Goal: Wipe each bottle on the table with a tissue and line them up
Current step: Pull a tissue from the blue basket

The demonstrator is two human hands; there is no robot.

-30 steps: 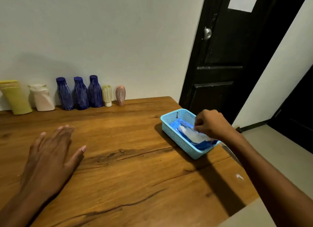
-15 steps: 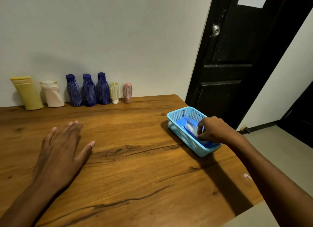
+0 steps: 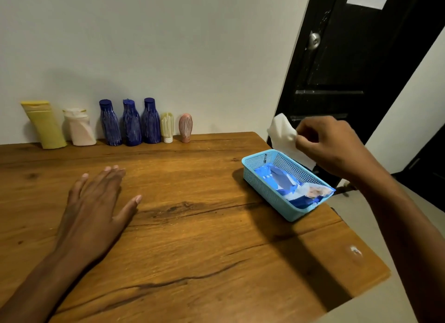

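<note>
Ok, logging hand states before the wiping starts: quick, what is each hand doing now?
Left hand: open, flat on the wooden table, holding nothing.
Right hand: closed, pinching a white tissue above the blue basket.

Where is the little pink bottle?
The pink bottle stands at the right end of the row by the wall, far across the table, just right of the small cream bottle.

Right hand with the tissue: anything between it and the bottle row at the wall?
Nothing visible. The right hand pinches the tissue above the basket; only bare table lies between it and the nearest pink bottle. The left hand rests flat well short of the row.
</note>
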